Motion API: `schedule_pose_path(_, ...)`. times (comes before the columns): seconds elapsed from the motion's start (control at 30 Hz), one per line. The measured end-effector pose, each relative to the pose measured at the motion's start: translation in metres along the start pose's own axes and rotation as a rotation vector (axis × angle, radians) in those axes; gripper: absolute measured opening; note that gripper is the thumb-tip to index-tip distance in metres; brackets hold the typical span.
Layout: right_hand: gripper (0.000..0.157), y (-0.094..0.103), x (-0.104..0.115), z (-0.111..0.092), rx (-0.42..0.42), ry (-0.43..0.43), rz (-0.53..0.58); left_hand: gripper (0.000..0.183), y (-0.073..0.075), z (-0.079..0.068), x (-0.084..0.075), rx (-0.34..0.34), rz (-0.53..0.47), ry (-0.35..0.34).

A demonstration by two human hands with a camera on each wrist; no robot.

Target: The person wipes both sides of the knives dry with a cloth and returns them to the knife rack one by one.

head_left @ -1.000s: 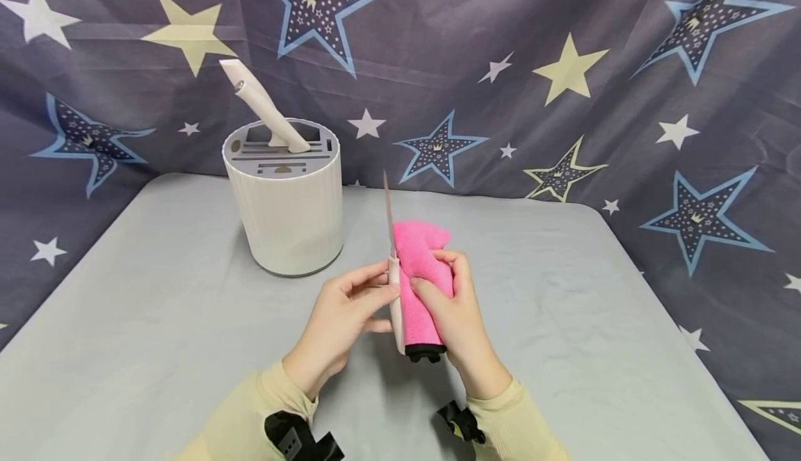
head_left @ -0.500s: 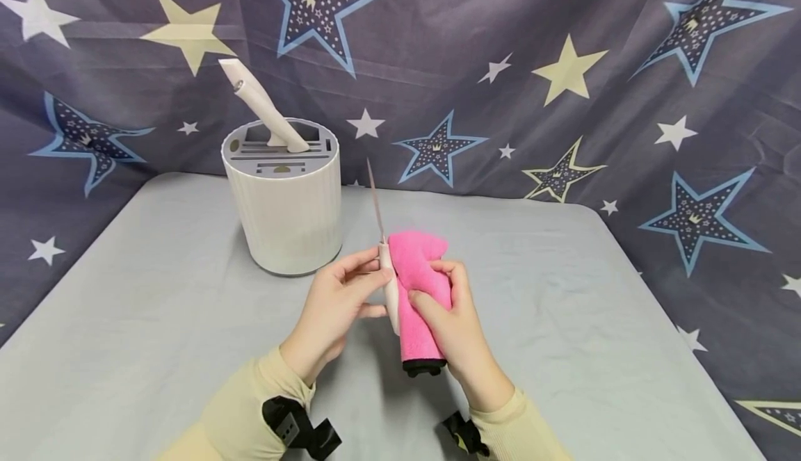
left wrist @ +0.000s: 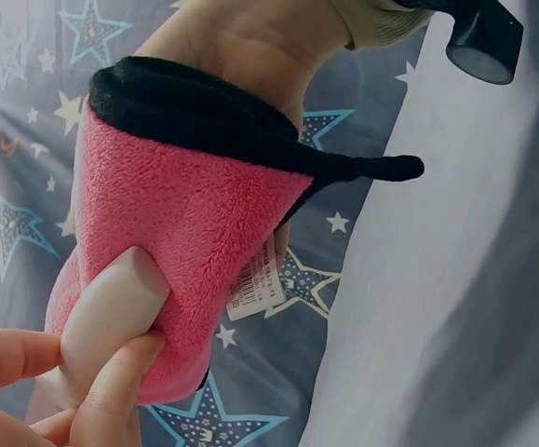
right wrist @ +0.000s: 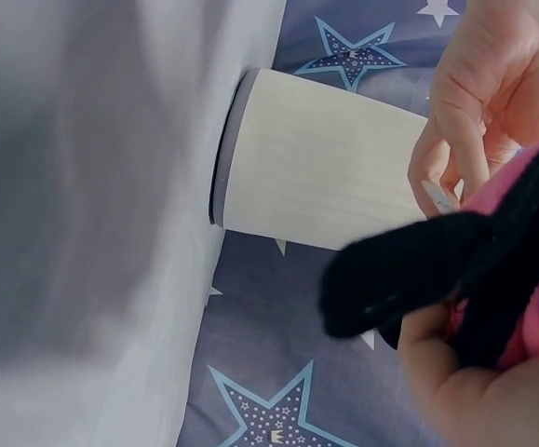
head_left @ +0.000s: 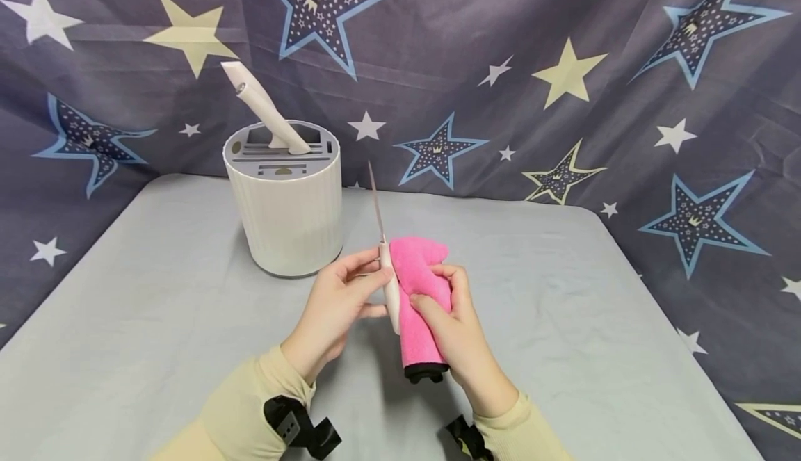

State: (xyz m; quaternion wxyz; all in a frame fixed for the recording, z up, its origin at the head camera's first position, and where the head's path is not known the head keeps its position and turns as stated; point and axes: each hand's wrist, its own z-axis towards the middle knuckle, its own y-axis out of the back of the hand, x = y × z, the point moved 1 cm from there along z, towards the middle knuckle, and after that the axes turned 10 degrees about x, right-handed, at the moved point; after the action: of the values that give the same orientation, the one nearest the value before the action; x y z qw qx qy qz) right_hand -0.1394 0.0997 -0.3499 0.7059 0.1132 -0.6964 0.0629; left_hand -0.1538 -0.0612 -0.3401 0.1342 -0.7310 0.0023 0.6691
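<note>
My left hand (head_left: 333,301) pinches the white handle of a knife (head_left: 389,287) between thumb and fingers, and the thin blade points up and slightly left. A folded pink cloth (head_left: 421,329) with a black edge is gripped by my right hand (head_left: 459,329), right beside the knife handle. In the left wrist view the butt of the knife handle (left wrist: 115,307) lies against the fuzzy pink cloth (left wrist: 185,196), whose black loop and white label show. The right wrist view has the cloth's black loop (right wrist: 404,270) partly covering the handle.
A white ribbed knife block (head_left: 284,217) with a slotted grey top stands at the back left. White handles (head_left: 265,110) lean out of its slots. A star-patterned dark curtain (head_left: 500,120) hangs behind the grey-covered table (head_left: 563,350).
The knife has shifted a little left and its blade leans further left. The pink cloth has slid down toward me along the handle with my right hand.
</note>
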Motion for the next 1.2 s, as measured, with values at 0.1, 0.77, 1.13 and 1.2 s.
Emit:
schedule_pose_path(0.1,0.039,0.000,0.000,0.001,0.001,-0.007,0.006,0.045,-0.001,-0.001,0.001,0.006,0.008,0.005)
schedule_pose_path(0.77,0.042,0.006,0.006,0.006,-0.085,0.000,0.039,0.044,-0.015,-0.021,0.007,0.115,0.034,0.004)
schedule_pose_path(1.13,0.040,0.008,0.008,0.009,-0.099,0.012,0.044,0.046,-0.017,-0.024,0.007,0.153,0.063,-0.018)
schedule_pose_path(1.2,0.040,0.009,0.008,0.009,-0.101,0.014,0.049,0.046,-0.017,-0.024,0.007,0.154,0.065,-0.021)
